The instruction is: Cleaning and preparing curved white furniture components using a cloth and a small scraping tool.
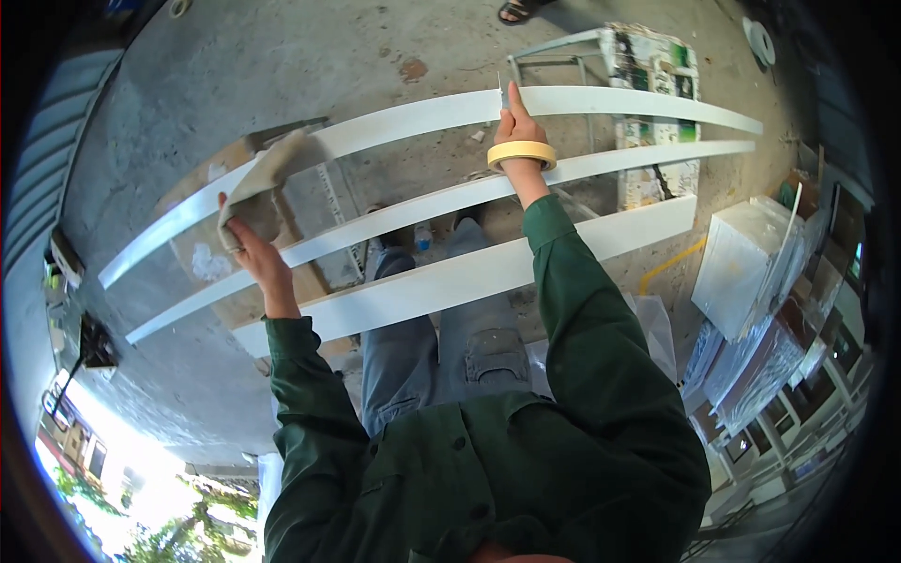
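Observation:
My left hand is closed on a crumpled beige cloth, which lies over the far white strip. Farther right, my right hand is closed round a slim grey tool with a thin, blade-like tip pointing away from me; most of its handle is hidden. That hand is over the same far strip. Round my right wrist hangs a roll of yellowish tape. A narrower white strip passes under both wrists, and a wider white board lies nearest my body.
The strips span a brown cardboard-topped support at left and a paint-stained bench at right. Wrapped panels are stacked at the right. A sandalled foot shows at the far edge. A small bottle is near my feet.

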A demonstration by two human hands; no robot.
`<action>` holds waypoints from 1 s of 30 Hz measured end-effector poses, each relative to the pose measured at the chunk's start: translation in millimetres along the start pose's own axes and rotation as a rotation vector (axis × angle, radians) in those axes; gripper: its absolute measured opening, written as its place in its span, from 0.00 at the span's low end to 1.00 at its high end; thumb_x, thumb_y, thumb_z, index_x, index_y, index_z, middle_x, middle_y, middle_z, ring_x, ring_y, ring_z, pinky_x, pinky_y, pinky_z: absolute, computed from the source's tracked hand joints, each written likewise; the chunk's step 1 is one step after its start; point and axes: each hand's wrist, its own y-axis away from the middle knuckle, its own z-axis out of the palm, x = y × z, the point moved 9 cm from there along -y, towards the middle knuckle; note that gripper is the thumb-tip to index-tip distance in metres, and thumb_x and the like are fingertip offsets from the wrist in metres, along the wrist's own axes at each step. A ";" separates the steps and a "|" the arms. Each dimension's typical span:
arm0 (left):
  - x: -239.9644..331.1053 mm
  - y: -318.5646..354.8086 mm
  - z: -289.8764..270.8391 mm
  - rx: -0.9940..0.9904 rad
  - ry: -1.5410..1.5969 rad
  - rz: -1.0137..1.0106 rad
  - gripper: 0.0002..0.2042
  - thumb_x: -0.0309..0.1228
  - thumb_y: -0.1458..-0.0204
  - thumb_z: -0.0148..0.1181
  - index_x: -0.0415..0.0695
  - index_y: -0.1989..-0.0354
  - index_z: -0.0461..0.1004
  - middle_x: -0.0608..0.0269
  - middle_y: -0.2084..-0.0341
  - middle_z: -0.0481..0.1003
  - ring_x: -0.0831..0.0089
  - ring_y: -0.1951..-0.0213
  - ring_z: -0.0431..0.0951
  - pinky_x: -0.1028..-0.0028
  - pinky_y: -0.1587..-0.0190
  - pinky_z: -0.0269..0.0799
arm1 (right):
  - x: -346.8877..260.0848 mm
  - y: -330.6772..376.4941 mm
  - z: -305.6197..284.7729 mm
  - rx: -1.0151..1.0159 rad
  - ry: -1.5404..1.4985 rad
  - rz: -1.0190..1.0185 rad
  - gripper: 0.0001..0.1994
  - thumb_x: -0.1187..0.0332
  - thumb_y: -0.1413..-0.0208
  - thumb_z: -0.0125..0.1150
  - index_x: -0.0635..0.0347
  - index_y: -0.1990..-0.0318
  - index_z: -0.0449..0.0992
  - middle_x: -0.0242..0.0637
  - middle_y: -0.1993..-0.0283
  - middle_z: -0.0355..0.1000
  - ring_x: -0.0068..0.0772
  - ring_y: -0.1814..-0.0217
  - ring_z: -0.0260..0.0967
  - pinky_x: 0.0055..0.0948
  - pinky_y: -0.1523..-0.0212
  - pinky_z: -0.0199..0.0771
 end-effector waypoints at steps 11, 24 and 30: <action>-26.2 5.8 -258.4 0.522 0.247 -0.193 0.27 0.48 0.39 0.45 0.41 0.38 0.56 0.56 0.43 0.64 0.61 0.43 0.67 0.64 0.41 0.65 | -160.0 81.5 85.1 -0.085 0.008 -0.204 0.29 0.65 0.46 0.51 0.35 0.35 0.58 0.45 0.68 0.75 0.53 0.68 0.73 0.45 0.67 0.71; -48.6 37.9 -306.0 0.614 0.351 -0.294 0.30 0.50 0.40 0.45 0.41 0.36 0.52 0.54 0.40 0.60 0.58 0.40 0.63 0.63 0.39 0.61 | -301.3 163.9 174.9 -0.308 0.025 -0.369 0.28 0.65 0.45 0.50 0.37 0.35 0.57 0.46 0.71 0.73 0.51 0.68 0.73 0.47 0.67 0.71; -61.4 51.1 -347.5 0.643 0.335 -0.285 0.30 0.49 0.39 0.44 0.40 0.37 0.52 0.54 0.40 0.60 0.58 0.41 0.63 0.64 0.39 0.61 | -294.3 159.7 177.9 -0.352 0.014 -0.256 0.26 0.62 0.42 0.50 0.33 0.35 0.57 0.48 0.71 0.73 0.52 0.69 0.72 0.46 0.67 0.71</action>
